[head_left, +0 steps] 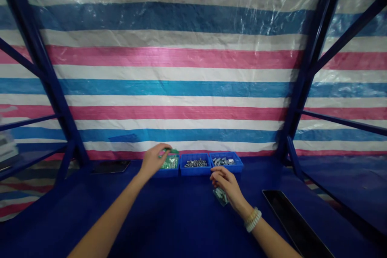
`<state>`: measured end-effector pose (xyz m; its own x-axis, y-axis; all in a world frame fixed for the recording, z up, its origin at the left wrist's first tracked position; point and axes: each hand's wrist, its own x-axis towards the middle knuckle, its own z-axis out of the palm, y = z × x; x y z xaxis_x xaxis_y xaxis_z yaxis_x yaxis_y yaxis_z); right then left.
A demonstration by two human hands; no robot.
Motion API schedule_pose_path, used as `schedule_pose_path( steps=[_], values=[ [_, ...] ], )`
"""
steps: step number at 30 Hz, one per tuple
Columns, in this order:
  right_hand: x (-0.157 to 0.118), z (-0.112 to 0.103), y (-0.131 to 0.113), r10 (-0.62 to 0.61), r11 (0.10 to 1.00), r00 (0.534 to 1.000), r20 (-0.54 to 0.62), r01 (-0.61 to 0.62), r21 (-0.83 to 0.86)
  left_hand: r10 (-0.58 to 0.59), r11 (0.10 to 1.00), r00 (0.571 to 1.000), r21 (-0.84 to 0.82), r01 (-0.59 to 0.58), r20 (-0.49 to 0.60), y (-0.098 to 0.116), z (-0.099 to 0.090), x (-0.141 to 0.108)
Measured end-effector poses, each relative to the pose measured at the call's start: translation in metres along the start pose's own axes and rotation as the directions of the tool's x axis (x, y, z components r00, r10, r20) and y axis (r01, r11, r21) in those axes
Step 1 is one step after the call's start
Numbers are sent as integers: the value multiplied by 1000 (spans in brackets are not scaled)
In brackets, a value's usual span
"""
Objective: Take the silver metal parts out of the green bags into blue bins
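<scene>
My left hand (155,160) is over the left blue bin (166,173), its thumb and forefinger pinched on a small green packet at the bin's far edge. More green and whitish packets (171,162) fill that bin. My right hand (226,183) is in front of the right blue bin (238,165), fingers curled together; what they hold, if anything, is hidden. Partly under this hand is a small clear bag (221,196) with pale metal-like pieces in it. I cannot tell whether the hand touches the bag.
Small metal parts fill the middle blue bin (196,172), and flat metal pieces (223,161) the right one. A dark flat device (293,221) lies at right, another dark flat item (111,166) at left. Blue frame posts (305,72) and a striped sheet (181,56) stand behind the blue table (181,217).
</scene>
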<state>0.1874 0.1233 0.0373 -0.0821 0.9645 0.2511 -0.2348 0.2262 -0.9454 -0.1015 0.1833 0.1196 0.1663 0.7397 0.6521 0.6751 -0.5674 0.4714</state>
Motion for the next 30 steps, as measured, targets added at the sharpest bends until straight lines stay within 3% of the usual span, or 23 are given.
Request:
schedule_pose_path(
  steps=[2, 4, 9, 20, 25, 28, 30],
  values=[
    [1, -1, 0, -14, 999, 1000, -6, 14, -31, -55, 990, 998, 128, 52, 20, -29, -16, 24],
    [1, -1, 0, -23, 998, 1000, -6, 23, -54, -96, 984, 994, 155, 85, 61, -56, -25, 39],
    [2, 1, -3, -35, 996, 999, -8, 34, -81, -130, 978, 972, 189, 93, 196, -94, -27, 42],
    [2, -4, -7, -38, 995, 999, -21, 35, -92, -124, 975, 921, 220, 43, 369, -110, -15, 29],
    [8, -12, -2, -67, 989, 997, -46, 61, -134, -97, 978, 923, 208, 19, 371, -110, -11, 31],
    [11, -19, 1, -116, 949, 989, -90, 84, -304, -93, 981, 936, 193, 28, 339, -105, -16, 35],
    [11, -24, -1, -130, 840, 985, -113, 49, -540, -102, 981, 958, 188, 52, 267, -99, -21, 34]
  ],
)
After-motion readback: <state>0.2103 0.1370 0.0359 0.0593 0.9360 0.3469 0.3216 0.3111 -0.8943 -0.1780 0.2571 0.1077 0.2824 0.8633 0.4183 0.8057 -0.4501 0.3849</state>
